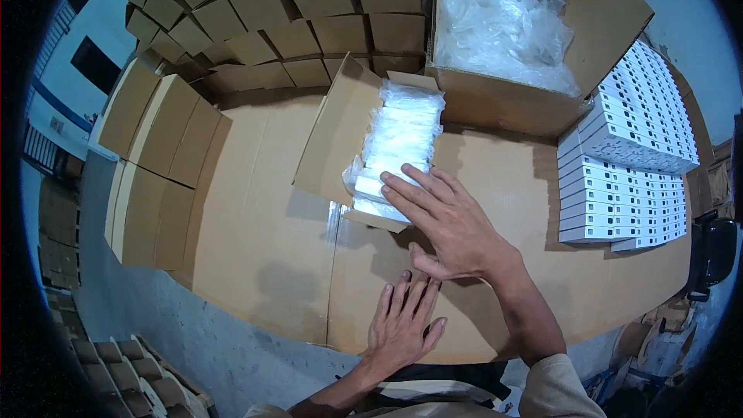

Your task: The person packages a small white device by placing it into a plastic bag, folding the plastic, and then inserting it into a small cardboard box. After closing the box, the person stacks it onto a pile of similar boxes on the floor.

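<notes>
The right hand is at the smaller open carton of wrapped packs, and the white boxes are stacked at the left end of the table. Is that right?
Not quite: the head view shows the white boxes stacked at the right end of the table. The right hand is indeed at the smaller open carton of wrapped packs.

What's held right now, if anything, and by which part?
Nothing appears gripped: the right hand spreads its fingers over the near end of the packs; the left hand is open, empty.

Right hand (450,224) reaches past spread-fingered left hand (404,328).
</notes>
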Demonstrator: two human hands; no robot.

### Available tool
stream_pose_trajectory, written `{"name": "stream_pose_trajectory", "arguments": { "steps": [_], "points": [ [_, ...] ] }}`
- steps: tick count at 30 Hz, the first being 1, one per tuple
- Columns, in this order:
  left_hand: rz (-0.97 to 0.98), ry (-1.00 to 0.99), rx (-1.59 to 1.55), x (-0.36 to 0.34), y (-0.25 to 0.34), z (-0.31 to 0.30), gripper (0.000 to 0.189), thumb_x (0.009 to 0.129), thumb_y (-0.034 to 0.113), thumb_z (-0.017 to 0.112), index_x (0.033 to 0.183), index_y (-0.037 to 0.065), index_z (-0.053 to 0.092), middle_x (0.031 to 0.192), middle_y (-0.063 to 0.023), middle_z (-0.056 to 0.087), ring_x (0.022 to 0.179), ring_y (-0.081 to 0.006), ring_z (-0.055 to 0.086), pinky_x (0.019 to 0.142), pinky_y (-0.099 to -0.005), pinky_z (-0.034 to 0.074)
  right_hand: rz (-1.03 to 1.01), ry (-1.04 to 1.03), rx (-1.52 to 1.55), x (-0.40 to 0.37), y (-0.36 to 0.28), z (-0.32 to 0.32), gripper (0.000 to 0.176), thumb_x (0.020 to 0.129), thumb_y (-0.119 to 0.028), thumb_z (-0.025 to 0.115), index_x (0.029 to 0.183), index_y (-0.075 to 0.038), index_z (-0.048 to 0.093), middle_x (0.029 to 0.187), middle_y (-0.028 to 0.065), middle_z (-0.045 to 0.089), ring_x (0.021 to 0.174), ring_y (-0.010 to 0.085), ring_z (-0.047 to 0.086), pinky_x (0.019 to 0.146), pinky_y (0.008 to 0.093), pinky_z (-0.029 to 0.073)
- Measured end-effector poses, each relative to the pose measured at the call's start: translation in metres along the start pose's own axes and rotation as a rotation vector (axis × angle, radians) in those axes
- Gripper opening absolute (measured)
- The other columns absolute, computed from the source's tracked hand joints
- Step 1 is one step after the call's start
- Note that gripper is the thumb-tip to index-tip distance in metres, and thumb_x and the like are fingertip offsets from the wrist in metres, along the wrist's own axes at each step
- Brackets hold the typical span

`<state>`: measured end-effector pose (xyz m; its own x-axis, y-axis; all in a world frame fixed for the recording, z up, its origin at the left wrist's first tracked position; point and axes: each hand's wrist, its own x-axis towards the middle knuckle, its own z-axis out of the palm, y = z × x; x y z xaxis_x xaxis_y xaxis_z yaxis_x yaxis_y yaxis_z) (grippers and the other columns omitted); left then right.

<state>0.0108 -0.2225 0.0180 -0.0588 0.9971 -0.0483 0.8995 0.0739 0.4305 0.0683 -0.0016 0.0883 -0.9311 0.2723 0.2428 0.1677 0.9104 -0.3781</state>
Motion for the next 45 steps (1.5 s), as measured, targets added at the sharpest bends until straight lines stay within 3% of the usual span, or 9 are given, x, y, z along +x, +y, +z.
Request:
{"name": "stream_pose_trajectory", "arguments": {
  "steps": [5,11,19,22,26,29,34,39,45],
  "points": [
    [-0.003,0.01,-0.009,-0.002,-0.002,0.005,0.073,0.096,0.046,0.063,0.155,0.008,0.045,0.159,-0.0194,0.04,0.146,-0.0421,0.034,0.117,-0.0615,0.028,0.006,-0.048,-0.049,0.003,0.002,0.023,0.091,0.074,-0.03,0.069,0.158,-0.009,0.038,0.167,0.008,0.033,0.156,0.029,0.027,0.128,0.0553,0.017],
    [-0.003,0.003,-0.008,0.0,-0.003,0.001,0.071,0.096,0.046,0.064,0.154,0.007,0.047,0.157,-0.0191,0.043,0.145,-0.0428,0.037,0.117,-0.0612,0.029,-0.014,-0.023,0.003,0.004,0.008,0.034,0.098,0.071,-0.034,0.076,0.158,-0.009,0.037,0.167,0.0075,0.033,0.156,0.0291,0.026,0.129,0.0576,0.014],
    [-0.001,0.015,-0.006,0.0,-0.001,0.001,0.072,0.095,0.045,0.065,0.153,0.006,0.047,0.156,-0.0184,0.044,0.145,-0.0436,0.036,0.117,-0.0612,0.028,-0.008,-0.014,0.053,0.002,0.01,0.036,0.095,0.074,-0.026,0.078,0.158,-0.01,0.038,0.167,0.0072,0.033,0.156,0.0294,0.026,0.129,0.0578,0.013],
    [0.001,0.028,-0.052,0.001,0.001,-0.005,0.077,0.093,0.04,0.069,0.154,0.002,0.042,0.154,-0.0239,0.042,0.145,-0.0459,0.035,0.118,-0.0592,0.028,0.047,0.083,0.128,-0.01,0.0,0.011,0.09,0.076,-0.024,0.077,0.157,-0.009,0.04,0.165,0.0113,0.035,0.155,0.0338,0.028,0.127,0.0591,0.018],
    [-0.161,0.353,-0.41,0.005,-0.003,0.0,0.104,0.082,0.024,0.083,0.16,-0.003,0.021,0.158,-0.0308,0.029,0.149,-0.0466,0.028,0.122,-0.0554,0.024,0.161,0.372,0.146,-0.056,0.001,-0.013,0.087,0.076,-0.02,0.077,0.155,-0.009,0.043,0.163,0.0161,0.037,0.151,0.0393,0.034,0.123,0.0579,0.027],
    [-0.337,0.599,-0.57,0.04,-0.008,0.001,0.131,0.071,0.016,0.093,0.16,-0.005,0.0,0.162,-0.0315,0.014,0.152,-0.047,0.02,0.125,-0.0548,0.021,0.265,0.429,0.151,-0.094,-0.012,-0.022,0.085,0.074,-0.016,0.077,0.153,-0.007,0.046,0.162,0.019,0.039,0.149,0.0407,0.038,0.121,0.0557,0.031],
    [-0.421,0.931,-0.615,0.118,-0.024,0.008,0.126,0.075,0.02,0.092,0.16,-0.006,0.002,0.161,-0.0307,0.018,0.151,-0.0414,0.024,0.125,-0.0523,0.021,0.373,0.45,0.206,-0.147,-0.043,-0.021,0.083,0.073,-0.013,0.078,0.15,-0.006,0.048,0.159,0.0201,0.042,0.146,0.0406,0.042,0.12,0.0529,0.033],
    [-0.283,1.207,-0.8,0.159,-0.032,0.009,0.121,0.078,0.026,0.092,0.158,-0.006,0.008,0.155,-0.029,0.025,0.145,-0.0376,0.031,0.123,-0.0508,0.024,0.465,0.458,0.217,-0.186,-0.071,-0.012,0.08,0.075,-0.012,0.077,0.15,-0.006,0.049,0.156,0.0193,0.046,0.141,0.0394,0.047,0.117,0.0496,0.037],
    [-0.1,1.194,-1.014,0.151,-0.041,-0.001,0.11,0.079,0.019,0.092,0.154,-0.006,0.015,0.145,-0.0226,0.035,0.136,-0.0324,0.04,0.114,-0.0456,0.036,0.527,0.451,0.244,-0.209,-0.09,-0.009,0.077,0.076,-0.01,0.077,0.148,-0.005,0.05,0.15,0.0192,0.052,0.138,0.0372,0.051,0.115,0.0465,0.04]
  ]
}}
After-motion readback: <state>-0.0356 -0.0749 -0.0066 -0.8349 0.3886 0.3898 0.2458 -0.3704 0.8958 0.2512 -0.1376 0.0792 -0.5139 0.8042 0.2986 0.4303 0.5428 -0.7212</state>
